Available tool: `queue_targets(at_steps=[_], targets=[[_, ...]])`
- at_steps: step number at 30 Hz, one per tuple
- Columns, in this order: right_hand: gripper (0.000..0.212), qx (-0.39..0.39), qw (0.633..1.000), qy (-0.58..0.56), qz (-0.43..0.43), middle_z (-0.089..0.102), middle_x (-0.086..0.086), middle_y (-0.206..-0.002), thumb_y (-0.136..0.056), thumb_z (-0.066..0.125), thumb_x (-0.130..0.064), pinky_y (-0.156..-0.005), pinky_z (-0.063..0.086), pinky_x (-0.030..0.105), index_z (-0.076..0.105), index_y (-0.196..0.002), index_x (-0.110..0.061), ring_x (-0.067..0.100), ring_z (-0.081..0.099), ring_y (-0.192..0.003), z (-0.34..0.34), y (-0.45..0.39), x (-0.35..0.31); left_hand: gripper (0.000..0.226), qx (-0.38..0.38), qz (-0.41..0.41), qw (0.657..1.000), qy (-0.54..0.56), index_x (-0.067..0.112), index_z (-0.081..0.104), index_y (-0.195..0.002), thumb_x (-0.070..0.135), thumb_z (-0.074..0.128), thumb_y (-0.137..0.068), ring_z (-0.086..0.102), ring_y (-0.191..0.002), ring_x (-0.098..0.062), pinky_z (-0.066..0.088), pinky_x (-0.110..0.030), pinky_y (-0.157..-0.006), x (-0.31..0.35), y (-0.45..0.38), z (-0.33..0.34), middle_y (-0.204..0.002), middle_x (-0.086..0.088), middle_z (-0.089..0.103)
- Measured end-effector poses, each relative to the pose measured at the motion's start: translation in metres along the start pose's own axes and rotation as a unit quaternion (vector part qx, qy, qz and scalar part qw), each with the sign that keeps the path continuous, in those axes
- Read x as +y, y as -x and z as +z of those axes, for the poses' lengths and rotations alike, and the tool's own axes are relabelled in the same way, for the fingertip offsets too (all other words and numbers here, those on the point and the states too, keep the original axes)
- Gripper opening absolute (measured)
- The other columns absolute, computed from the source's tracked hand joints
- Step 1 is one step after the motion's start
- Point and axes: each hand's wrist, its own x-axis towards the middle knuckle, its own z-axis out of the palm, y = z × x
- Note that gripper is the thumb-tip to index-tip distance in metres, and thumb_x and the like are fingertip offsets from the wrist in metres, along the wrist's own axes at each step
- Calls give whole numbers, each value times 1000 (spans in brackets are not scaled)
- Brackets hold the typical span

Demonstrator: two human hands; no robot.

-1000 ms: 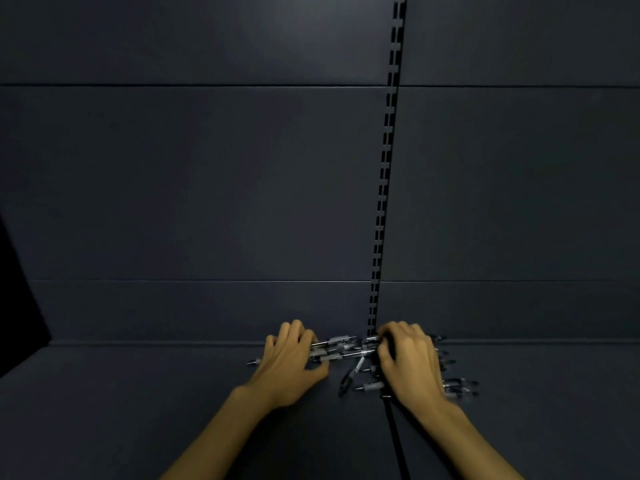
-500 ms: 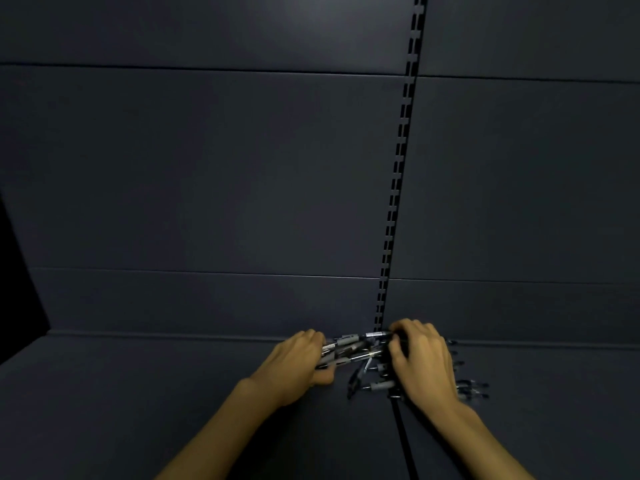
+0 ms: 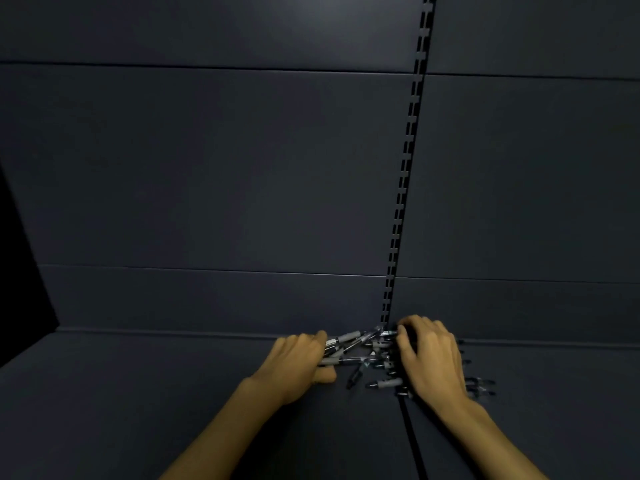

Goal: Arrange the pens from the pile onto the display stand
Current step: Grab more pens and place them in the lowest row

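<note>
A pile of several black and grey pens (image 3: pixel 372 362) lies on the dark shelf (image 3: pixel 138 393) against the back panel, at the foot of the slotted upright. My left hand (image 3: pixel 298 363) grips a bunch of pens at the pile's left end, fingers curled round them. Over the right part of the pile lies my right hand (image 3: pixel 433 355), its fingers bent down onto the pens near the wall. A few pens (image 3: pixel 479 386) stick out to the right from under that hand. What the right fingers hold is hidden.
The dark back panel (image 3: pixel 207 185) rises straight behind the pile. A slotted upright (image 3: pixel 403 188) runs down it to the pens. A dark seam (image 3: pixel 414 441) crosses the shelf toward me. A black side opening (image 3: pixel 20 271) is at the far left.
My left hand's fingers have curled in and gathered pens that earlier lay under a flatter hand. The camera has shifted slightly; the right hand stays over the pile.
</note>
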Motion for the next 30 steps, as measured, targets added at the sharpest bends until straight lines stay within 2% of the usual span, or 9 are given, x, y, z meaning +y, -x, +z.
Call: queue_targets(at_steps=[4, 9, 11, 13, 16, 18, 22, 26, 30], targets=[[13, 13, 999, -49, 17, 69, 0, -91, -100, 54, -24, -74, 46, 35, 63, -106, -17, 25, 63, -87, -8, 0, -9, 26, 28, -21, 997, 68, 17, 44, -94, 38, 58, -87, 53, -78, -22, 31, -36, -65, -2, 3, -1, -85, 4, 54], [48, -17, 969, -247, 11, 64, -15, -114, -99, 45, -45, -83, 43, 5, 40, -143, -27, -2, 62, -104, -32, 3, -47, 22, 109, -33, 977, 180, 26, 42, -80, 35, 62, -80, 52, -69, -15, 31, -30, -57, 14, 3, -9, -74, 8, 53], [56, -18, 955, -297, 8, 62, -12, -120, -98, 43, -47, -83, 46, 7, 30, -149, -28, -2, 63, -105, -40, 1, -61, 22, 139, -34, 956, 255, 32, 42, -75, 38, 62, -74, 52, -63, -7, 32, -21, -52, 26, 5, -10, -69, 11, 54], [54, 4, 941, -339, 8, 59, -6, -127, -101, 42, -39, -80, 50, 9, 26, -151, -28, 2, 65, -101, -49, -5, -72, 20, 177, -35, 923, 339, 27, 50, -78, 42, 60, -69, 55, -61, -7, 43, -27, -53, 38, 6, -11, -68, 10, 58], [50, 28, 929, -368, -20, 52, -8, -139, -103, 45, -30, -84, 57, 23, 28, -150, -27, 8, 68, -102, -63, -20, -88, 18, 246, -51, 856, 452, 20, 52, -76, 16, 70, -75, 50, -55, -5, 41, -21, -52, 54, 8, -18, -63, 11, 58], [48, 29, 929, -367, -47, 48, -10, -141, -103, 48, -28, -88, 57, 29, 32, -149, -26, 8, 67, -105, -71, -29, -99, 19, 271, -62, 817, 505, 15, 53, -77, 3, 68, -78, 45, -55, -4, 38, -22, -52, 64, 9, -23, -63, 1, 56], [38, 17, 939, -326, -106, 49, -11, -133, -103, 53, -28, -94, 47, 15, 46, -140, -22, -5, 56, -115, -77, -40, -121, 14, 276, -51, 769, 575, 15, 62, -87, 2, 65, -88, 63, -70, -23, 50, -37, -61, 76, 8, -27, -77, -8, 67], [43, -31, 943, -297, -147, 48, -11, -130, -103, 52, -24, -94, 38, 5, 42, -145, -20, -4, 54, -119, -72, -42, -132, 30, 271, -42, 733, 623, 23, 66, -117, 2, 61, -96, 70, -100, -8, 55, -20, -79, 75, 9, -34, -105, 8, 75], [40, -34, 951, -247, -184, 49, -12, -123, -106, 46, -17, -91, 36, 5, 42, -145, -22, -5, 50, -113, -64, -42, -133, 37, 276, -52, 722, 632, 24, 60, -130, 3, 57, -99, 69, -106, -8, 55, -18, -78, 70, 9, -35, -115, 5, 73]])
